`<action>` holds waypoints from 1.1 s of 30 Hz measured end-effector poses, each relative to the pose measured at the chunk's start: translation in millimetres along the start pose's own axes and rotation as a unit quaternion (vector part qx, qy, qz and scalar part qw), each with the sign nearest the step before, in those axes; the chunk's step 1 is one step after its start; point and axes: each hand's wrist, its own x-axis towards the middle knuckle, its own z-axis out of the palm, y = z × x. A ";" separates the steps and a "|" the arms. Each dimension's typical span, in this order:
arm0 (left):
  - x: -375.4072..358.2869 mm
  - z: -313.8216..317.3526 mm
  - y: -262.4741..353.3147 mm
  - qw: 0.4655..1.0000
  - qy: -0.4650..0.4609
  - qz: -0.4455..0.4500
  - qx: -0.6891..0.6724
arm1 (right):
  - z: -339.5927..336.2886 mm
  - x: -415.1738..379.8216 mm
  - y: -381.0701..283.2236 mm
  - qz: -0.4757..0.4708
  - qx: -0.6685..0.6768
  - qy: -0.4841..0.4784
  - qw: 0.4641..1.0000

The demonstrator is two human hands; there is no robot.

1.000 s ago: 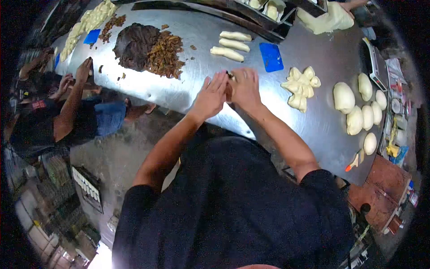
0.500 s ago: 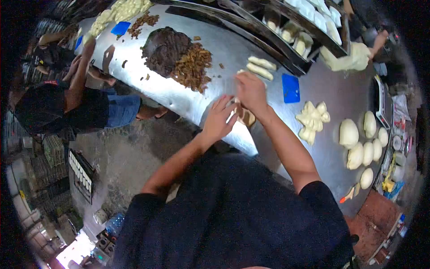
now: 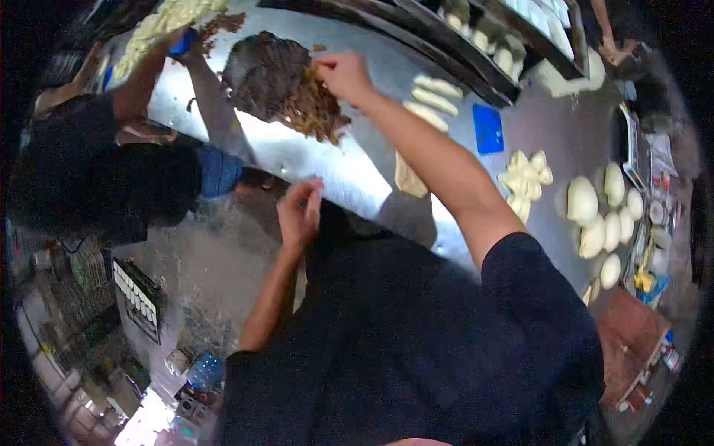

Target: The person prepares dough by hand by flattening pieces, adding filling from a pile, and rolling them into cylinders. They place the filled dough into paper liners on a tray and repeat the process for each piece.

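Observation:
My right hand [image 3: 343, 76] reaches to the upper edge of a pile of brown chopped filling [image 3: 316, 115], fingers closed at the pieces; what is between them is too small to name. Beside that pile lies a dark brown mass [image 3: 260, 74]. My left hand [image 3: 300, 214] is raised near the table's front edge, fingers curled together, and its fingertips are blurred. A flat piece of dough [image 3: 409, 177] lies on the metal table [image 3: 349, 175] below my right forearm. Rolled dough pieces [image 3: 435, 100] rest beyond that forearm.
A blue scraper [image 3: 488, 128], clustered dough pieces [image 3: 525, 178] and several dough balls [image 3: 582, 201] lie to the right. Dark racks with trays [image 3: 476, 67] stand at the back. A co-worker [image 3: 111, 163] works at the left, holding another blue scraper [image 3: 183, 43].
My right hand has moved left from the dough to the filling pile. My left hand has drawn back off the dough toward my body. A third dough roll now shows more fully. The co-worker's arms have shifted.

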 end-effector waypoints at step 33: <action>23.3 148.9 73.2 0.901 -0.062 0.365 0.224 | -124.2 -253.4 29.1 -0.108 -0.183 0.050 0.976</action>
